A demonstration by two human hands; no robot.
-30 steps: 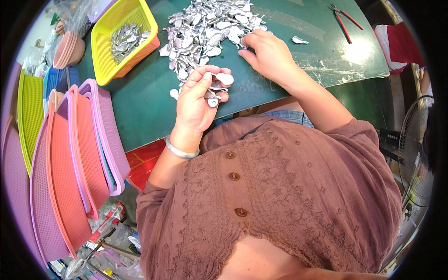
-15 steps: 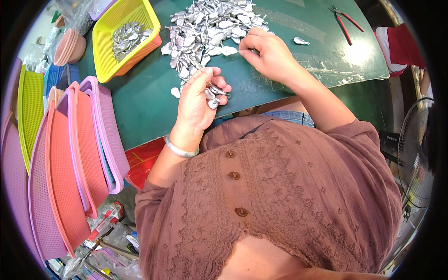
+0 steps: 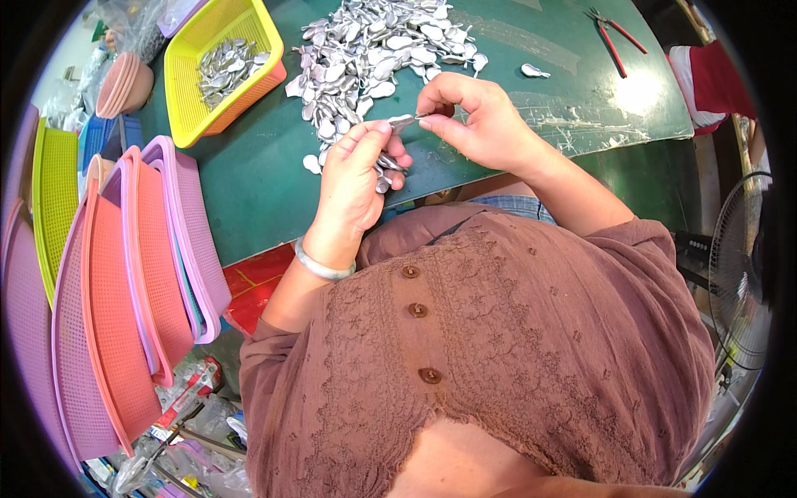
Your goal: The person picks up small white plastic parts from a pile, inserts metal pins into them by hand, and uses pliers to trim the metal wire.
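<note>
Both hands pinch 1 small metal piece (image 3: 402,123) together near the table's (image 3: 249,191) front edge; left hand (image 3: 357,170) also clutches several pieces, right hand (image 3: 477,120) fingers narrow.

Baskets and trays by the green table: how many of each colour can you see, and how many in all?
Yellow: 2, the basket holding silver pieces and a tray at the left edge.
Pink or salmon: 2 trays standing on edge.
Purple: 2 trays, one behind the other.
Total: 6. More may be hidden in the stack, and the far-left edge is too bent to tell.
</note>
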